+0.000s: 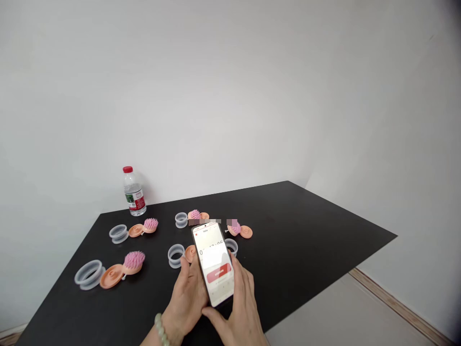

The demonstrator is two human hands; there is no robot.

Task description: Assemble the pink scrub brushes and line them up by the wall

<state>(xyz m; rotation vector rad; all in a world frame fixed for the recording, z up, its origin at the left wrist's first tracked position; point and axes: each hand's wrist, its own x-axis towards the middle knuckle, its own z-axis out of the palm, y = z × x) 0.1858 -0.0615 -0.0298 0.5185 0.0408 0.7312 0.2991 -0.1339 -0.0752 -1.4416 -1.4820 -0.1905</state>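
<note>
A smartphone (213, 262) with a lit screen, showing large digits and a red button, is held above the table. My left hand (189, 295), with a pale green bead bracelet (160, 327) on its wrist, grips the phone's left side from behind. The fingers of my right hand (240, 305) wrap the phone's lower right edge, its thumb by the bottom corner. Behind the phone lie a translucent ring (176, 263), an orange disc (190, 253) partly covered by it, and another translucent ring (231, 253).
On the black table (288, 230) lie several sets of translucent rings (89, 276), orange discs (112, 276) and pink bristled pieces (134, 260). A red-capped water bottle (135, 194) stands at the back left, close to the white wall (216, 96).
</note>
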